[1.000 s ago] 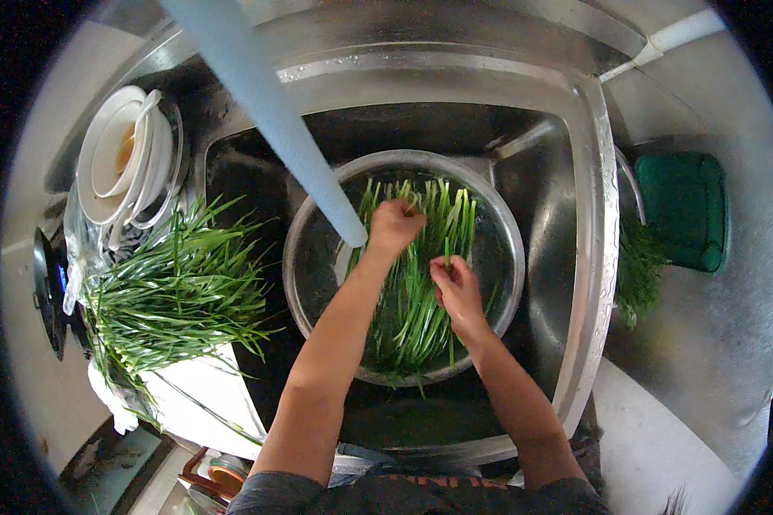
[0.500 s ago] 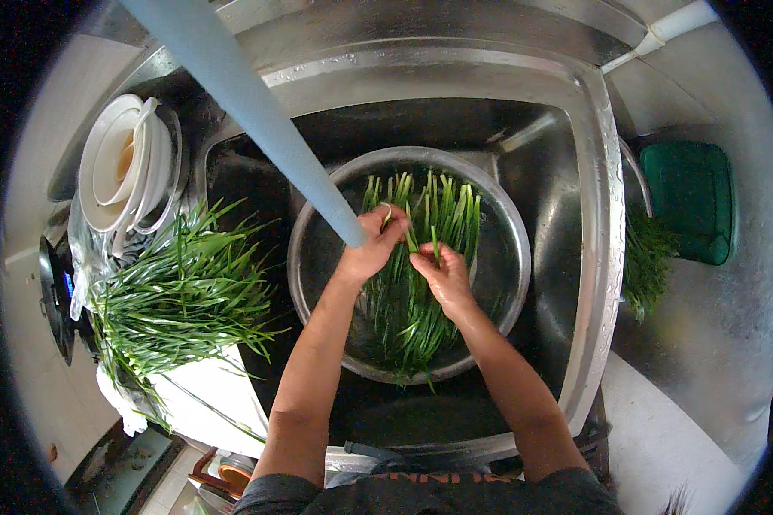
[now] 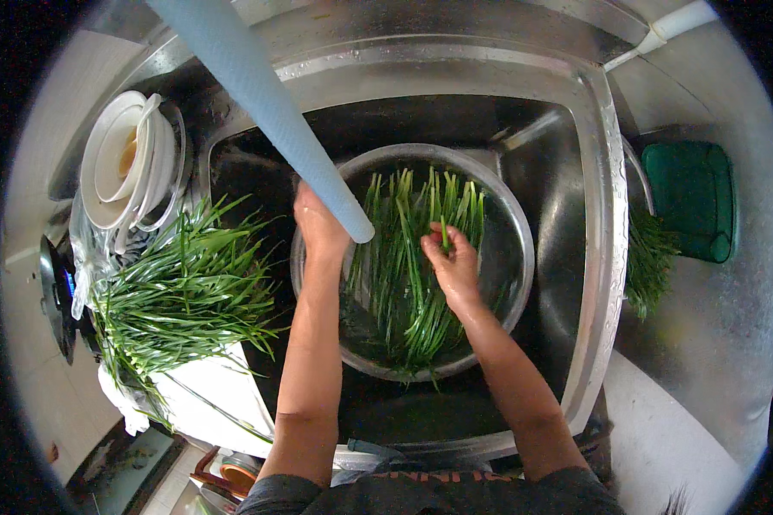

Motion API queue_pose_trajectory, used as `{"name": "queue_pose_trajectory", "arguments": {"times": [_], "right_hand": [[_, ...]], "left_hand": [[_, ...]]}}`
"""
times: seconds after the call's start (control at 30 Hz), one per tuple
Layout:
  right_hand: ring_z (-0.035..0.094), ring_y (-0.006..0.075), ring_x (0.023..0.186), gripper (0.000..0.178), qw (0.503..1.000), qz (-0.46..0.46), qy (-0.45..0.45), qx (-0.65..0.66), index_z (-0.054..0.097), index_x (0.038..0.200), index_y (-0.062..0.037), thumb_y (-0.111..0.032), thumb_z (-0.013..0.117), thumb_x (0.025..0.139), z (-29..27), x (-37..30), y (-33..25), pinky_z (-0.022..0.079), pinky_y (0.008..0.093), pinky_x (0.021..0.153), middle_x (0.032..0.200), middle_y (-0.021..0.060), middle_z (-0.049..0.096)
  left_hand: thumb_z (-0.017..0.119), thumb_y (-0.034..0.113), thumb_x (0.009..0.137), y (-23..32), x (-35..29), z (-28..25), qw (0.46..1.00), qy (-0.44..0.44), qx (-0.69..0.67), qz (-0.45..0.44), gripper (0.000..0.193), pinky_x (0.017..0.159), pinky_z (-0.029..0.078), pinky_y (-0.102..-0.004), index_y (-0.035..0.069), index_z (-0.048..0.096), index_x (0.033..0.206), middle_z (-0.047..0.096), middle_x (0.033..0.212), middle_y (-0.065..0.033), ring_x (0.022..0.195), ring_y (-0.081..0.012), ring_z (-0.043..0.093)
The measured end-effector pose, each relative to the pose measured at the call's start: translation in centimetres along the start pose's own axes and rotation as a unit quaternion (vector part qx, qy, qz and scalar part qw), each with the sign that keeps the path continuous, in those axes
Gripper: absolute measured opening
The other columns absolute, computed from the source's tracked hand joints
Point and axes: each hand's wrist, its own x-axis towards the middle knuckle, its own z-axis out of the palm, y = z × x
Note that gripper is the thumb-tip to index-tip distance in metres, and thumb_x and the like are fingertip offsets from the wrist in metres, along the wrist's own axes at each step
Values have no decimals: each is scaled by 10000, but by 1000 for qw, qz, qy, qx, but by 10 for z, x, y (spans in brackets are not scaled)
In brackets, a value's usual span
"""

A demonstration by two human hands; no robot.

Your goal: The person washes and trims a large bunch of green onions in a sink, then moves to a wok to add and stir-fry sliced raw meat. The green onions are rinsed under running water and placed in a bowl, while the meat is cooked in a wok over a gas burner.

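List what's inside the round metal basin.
Long green stalks lie in the round metal basin, pale ends toward its far rim; the right hand holds one. Anything beneath the stalks is hidden; the blue tube and left hand cover part of the basin's left side.

Person's wearing dk-grey short-slv tee point(image 3: 455, 499) w/ orange-red lettering point(image 3: 441, 475) running across front; L hand point(image 3: 320, 227) & R hand point(image 3: 453, 263) showing bare.

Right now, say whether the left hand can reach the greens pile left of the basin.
Probably yes: the left hand is at the left rim of the metal basin, and nothing visible blocks its way to the greens pile; the blue tube crosses the hand's right side.
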Motion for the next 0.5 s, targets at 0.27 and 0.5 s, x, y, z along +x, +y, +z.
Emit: {"name": "queue_pose_trajectory", "arguments": {"times": [0.27,0.5], "right_hand": [[409,50,612,347,982,136,124,51,612,1130,-91,-362,512,939,-60,-1,6,335,223,479,933,-4,516],[566,161,877,568,971,173,163,32,462,1292,-31,-249,698,824,-71,13,5,452,328,745,1115,72,571]], "left_hand": [[629,127,816,3,23,-31,953,-23,254,-164,520,756,517,-486,103,442,1300,651,964,-207,877,-412,639],[765,279,750,-13,-33,11,990,-102,39,-88,611,930,428,-401,-18,511,1221,551,1228,-199,1161,-281,517]]}}
